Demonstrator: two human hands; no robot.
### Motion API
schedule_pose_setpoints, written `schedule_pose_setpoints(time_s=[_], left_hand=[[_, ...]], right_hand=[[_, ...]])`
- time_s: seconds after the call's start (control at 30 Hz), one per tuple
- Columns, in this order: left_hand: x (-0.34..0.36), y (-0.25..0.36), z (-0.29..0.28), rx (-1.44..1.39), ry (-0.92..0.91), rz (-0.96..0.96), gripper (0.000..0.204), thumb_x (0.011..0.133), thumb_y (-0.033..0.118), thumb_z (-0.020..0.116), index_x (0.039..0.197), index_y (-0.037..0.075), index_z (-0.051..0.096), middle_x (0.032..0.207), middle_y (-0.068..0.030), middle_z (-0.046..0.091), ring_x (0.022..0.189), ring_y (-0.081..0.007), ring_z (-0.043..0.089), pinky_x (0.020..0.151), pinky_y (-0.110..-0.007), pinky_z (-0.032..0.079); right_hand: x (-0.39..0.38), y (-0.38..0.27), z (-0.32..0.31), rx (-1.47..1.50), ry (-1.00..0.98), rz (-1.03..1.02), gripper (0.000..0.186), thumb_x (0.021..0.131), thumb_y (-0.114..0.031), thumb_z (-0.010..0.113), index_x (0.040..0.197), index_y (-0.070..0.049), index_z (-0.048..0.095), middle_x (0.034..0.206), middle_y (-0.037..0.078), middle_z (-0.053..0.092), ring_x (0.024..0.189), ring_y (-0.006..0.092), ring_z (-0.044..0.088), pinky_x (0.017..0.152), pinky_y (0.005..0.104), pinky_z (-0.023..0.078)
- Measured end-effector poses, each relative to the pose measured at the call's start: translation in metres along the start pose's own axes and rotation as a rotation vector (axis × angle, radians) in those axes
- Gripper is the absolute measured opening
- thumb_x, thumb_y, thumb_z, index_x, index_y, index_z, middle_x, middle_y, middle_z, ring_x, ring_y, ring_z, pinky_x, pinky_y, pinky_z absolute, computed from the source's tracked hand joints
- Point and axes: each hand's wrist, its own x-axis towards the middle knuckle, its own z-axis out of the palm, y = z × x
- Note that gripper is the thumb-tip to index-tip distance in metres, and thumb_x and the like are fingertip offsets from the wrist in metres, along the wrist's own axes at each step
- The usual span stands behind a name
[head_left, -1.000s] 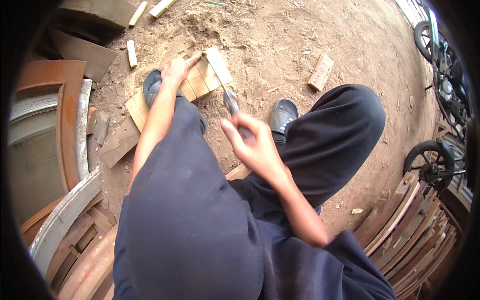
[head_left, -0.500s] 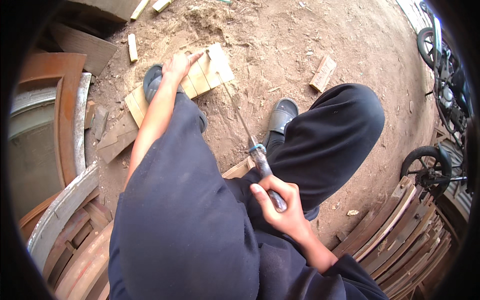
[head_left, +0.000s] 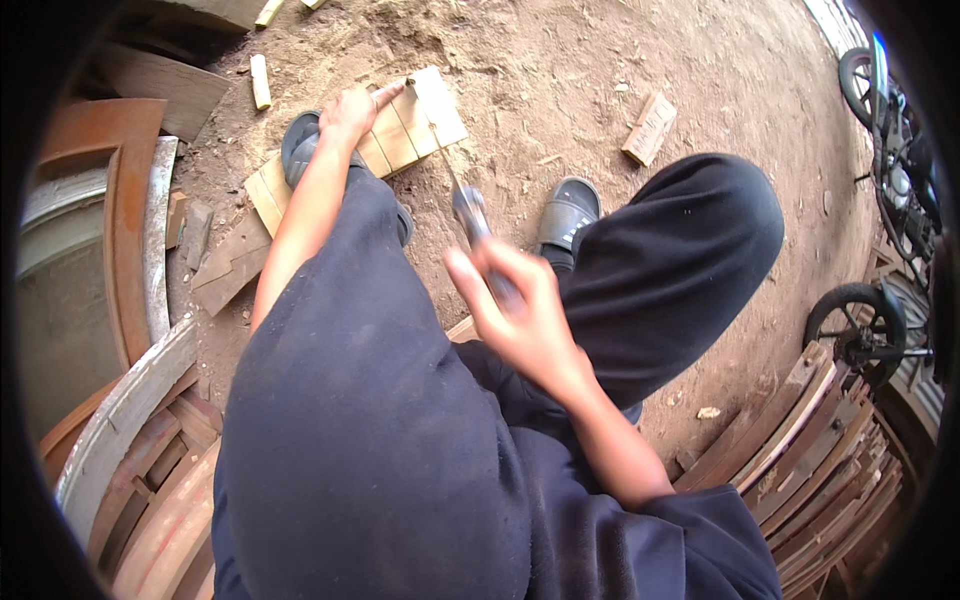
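Note:
A pale wooden board (head_left: 397, 140) with several lines across it lies on the ground, under my left foot in a grey slide sandal (head_left: 300, 145). My left hand (head_left: 347, 115) is closed over the board's far edge, one finger stretched toward its right end. My right hand (head_left: 525, 310) is wrapped round the handle of a handsaw (head_left: 470, 208), slightly blurred by motion. The saw's thin blade, seen nearly edge-on, runs from the handle up into the board near its right end. How deep it sits in the wood I cannot tell.
A short wood block (head_left: 650, 128) lies on the dirt to the right. Wooden frames (head_left: 137, 230) and curved pieces stand at left. Stacked slats (head_left: 800, 450) fill the lower right, near a motorcycle (head_left: 880, 200). Small offcuts (head_left: 261, 82) lie beyond the board.
My right hand has pushed the saw forward, up and to the left in the picture, so less blade shows between handle and board. My left hand stays on the board.

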Motion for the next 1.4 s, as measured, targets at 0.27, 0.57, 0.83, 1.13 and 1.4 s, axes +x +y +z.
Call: schedule_pose_setpoints(time_s=[0.27, 0.57, 0.83, 1.13, 1.4], left_hand=[[-0.021, -0.026, -0.034, 0.033, -0.006, -0.089, 0.091, 0.084, 0.079, 0.037, 0.103, -0.003, 0.07, 0.115, -0.0283, 0.063, 0.115, -0.0402, 0.058, 0.096, -0.049, 0.044], [-0.006, -0.022, -0.023, 0.036, 0.039, -0.071, 0.09, 0.084, 0.079, 0.037, 0.108, -0.002, 0.069, 0.118, -0.0264, 0.062, 0.117, -0.0394, 0.057, 0.098, -0.049, 0.043], [-0.002, -0.016, -0.01, -0.001, 0.016, -0.03, 0.091, 0.083, 0.08, 0.036, 0.104, -0.002, 0.07, 0.116, -0.0263, 0.063, 0.115, -0.0403, 0.057, 0.097, -0.05, 0.043], [-0.007, -0.02, -0.02, 0.028, 0.044, -0.061, 0.091, 0.084, 0.08, 0.036, 0.098, -0.002, 0.071, 0.111, -0.025, 0.066, 0.112, -0.0396, 0.059, 0.095, -0.049, 0.044], [-0.016, -0.028, -0.026, 0.044, 0.024, -0.091, 0.093, 0.083, 0.08, 0.036, 0.106, -0.004, 0.069, 0.117, -0.0255, 0.063, 0.115, -0.0402, 0.057, 0.097, -0.049, 0.043]], right_hand=[[-0.072, -0.022, -0.041, 0.086, -0.107, 0.053, 0.024, 0.088, -0.004, 0.066, 0.068, -0.001, 0.053, 0.054, 0.006, 0.051, 0.051, 0.0079, 0.048, 0.051, 0.0277, 0.041], [-0.052, -0.024, -0.023, 0.057, -0.098, 0.056, 0.025, 0.089, -0.012, 0.066, 0.071, 0.001, 0.055, 0.057, 0.012, 0.05, 0.05, 0.013, 0.049, 0.051, 0.0293, 0.041], [0.032, 0.0, 0.009, 0.02, -0.041, 0.116, 0.031, 0.092, -0.012, 0.065, 0.07, 0.001, 0.047, 0.06, 0.002, 0.041, 0.058, 0.0059, 0.036, 0.051, 0.0268, 0.033], [0.008, 0.006, -0.006, 0.066, -0.056, 0.025, 0.03, 0.095, -0.013, 0.06, 0.072, 0.001, 0.048, 0.062, 0.001, 0.042, 0.062, 0.0057, 0.04, 0.055, 0.0251, 0.035], [-0.073, -0.018, -0.038, 0.079, -0.122, 0.069, 0.023, 0.088, -0.005, 0.067, 0.069, -0.001, 0.055, 0.057, 0.004, 0.05, 0.053, 0.0078, 0.046, 0.05, 0.0268, 0.038]])
